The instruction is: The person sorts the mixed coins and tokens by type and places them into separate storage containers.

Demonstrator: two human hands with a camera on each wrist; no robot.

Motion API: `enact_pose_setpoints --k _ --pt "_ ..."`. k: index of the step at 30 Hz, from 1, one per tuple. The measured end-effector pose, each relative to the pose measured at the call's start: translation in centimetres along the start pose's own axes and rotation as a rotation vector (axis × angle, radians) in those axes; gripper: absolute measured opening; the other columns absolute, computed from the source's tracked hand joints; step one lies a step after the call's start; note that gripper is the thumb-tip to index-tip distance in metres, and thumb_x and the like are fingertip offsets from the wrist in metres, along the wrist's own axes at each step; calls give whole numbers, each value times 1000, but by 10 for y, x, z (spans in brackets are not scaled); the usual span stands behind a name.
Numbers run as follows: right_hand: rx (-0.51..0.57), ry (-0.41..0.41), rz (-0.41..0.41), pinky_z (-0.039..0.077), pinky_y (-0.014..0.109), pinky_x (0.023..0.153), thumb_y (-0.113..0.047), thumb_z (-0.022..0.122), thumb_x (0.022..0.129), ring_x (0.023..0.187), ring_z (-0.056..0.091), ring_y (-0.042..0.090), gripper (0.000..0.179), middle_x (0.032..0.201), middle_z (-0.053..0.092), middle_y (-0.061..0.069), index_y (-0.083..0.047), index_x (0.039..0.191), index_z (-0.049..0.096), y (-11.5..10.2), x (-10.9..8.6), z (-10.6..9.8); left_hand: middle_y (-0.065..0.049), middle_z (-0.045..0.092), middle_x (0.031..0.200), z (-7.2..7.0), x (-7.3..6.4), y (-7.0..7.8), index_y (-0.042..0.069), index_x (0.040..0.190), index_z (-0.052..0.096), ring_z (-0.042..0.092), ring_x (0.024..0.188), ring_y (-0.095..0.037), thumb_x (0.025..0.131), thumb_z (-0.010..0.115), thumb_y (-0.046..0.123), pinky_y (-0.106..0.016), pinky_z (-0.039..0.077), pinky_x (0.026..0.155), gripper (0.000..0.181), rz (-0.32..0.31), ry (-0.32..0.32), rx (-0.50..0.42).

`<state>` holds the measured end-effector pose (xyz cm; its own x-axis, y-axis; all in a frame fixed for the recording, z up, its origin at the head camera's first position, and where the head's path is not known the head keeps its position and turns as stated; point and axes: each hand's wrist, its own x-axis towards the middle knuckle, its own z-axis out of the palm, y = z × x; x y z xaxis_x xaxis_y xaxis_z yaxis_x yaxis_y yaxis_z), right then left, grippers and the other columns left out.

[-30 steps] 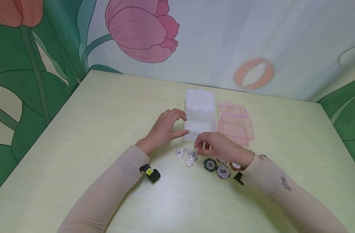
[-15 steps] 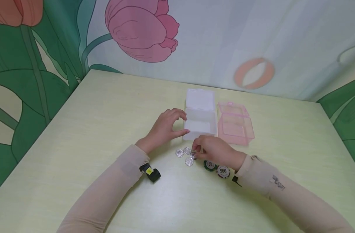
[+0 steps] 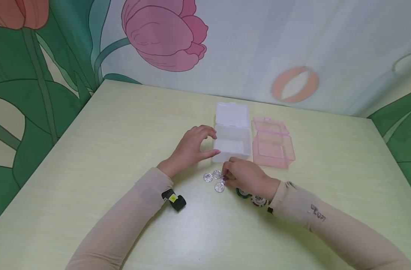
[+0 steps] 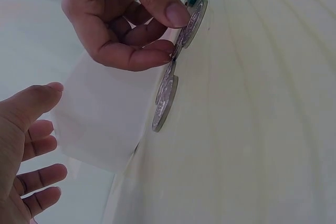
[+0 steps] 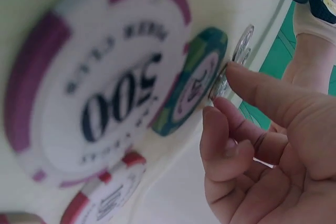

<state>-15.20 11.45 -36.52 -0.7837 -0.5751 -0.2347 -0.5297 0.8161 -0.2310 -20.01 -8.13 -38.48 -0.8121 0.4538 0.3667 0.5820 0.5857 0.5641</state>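
Note:
Several silver coins (image 3: 208, 177) lie in a small cluster before an open white box (image 3: 230, 157). My right hand (image 3: 247, 174) pinches the coin nearest to it (image 5: 219, 86) between thumb and fingertip, down at the table. In the left wrist view, that coin's edge shows between the thumb and finger. My left hand (image 3: 192, 146) is held at the white box's left side, thumb and fingers spread apart and holding nothing. Under my right wrist lie poker chips: a green one (image 5: 197, 85), a white and purple 500 (image 5: 100, 77) and a red and white one (image 5: 107, 198).
A transparent pink box (image 3: 273, 161) stands right of the white box, its lid tipped back. The white box's lid (image 3: 231, 114) also lies back. Behind the pale table (image 3: 141, 127) hangs a flower-printed curtain (image 3: 246, 48).
My right hand has come slightly left and down, closing thumb and finger onto a coin and covering more of the poker chips. The left hand stays in place.

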Motion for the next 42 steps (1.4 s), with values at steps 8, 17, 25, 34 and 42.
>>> enact_pose_setpoints --k 8,17,25,34,42 --pt "-40 -27 43 49 23 62 -21 75 83 71 53 10 20 88 60 1 -8 95 66 -5 2 -1 -6 61 125 0 1 0 8 107 60 55 109 -24 82 76 30 -38 43 98 37 -7 -7 5" --pt "-31 -33 45 46 23 60 -20 75 83 68 50 11 19 84 57 1 -8 92 63 -7 2 -1 -7 62 124 0 0 1 9 106 60 56 109 -24 81 76 30 -39 44 98 37 -6 -4 22" --pt "-12 -17 37 46 23 60 -19 75 83 69 52 10 20 82 60 -1 -11 90 58 -6 1 -1 -6 61 124 1 0 1 9 106 60 56 110 -24 81 76 29 -39 44 98 36 0 4 19" --pt "38 -2 29 46 23 61 -19 74 84 68 53 9 17 78 63 -2 -12 89 59 -4 2 -2 -6 61 124 0 0 2 8 106 60 56 108 -24 81 77 28 -39 44 97 36 6 12 11" --pt "131 -23 34 44 22 58 -17 72 86 64 52 9 14 76 64 -2 -15 89 58 0 2 -3 -6 61 124 1 0 1 9 106 60 56 108 -24 81 76 29 -38 44 96 36 4 6 26"
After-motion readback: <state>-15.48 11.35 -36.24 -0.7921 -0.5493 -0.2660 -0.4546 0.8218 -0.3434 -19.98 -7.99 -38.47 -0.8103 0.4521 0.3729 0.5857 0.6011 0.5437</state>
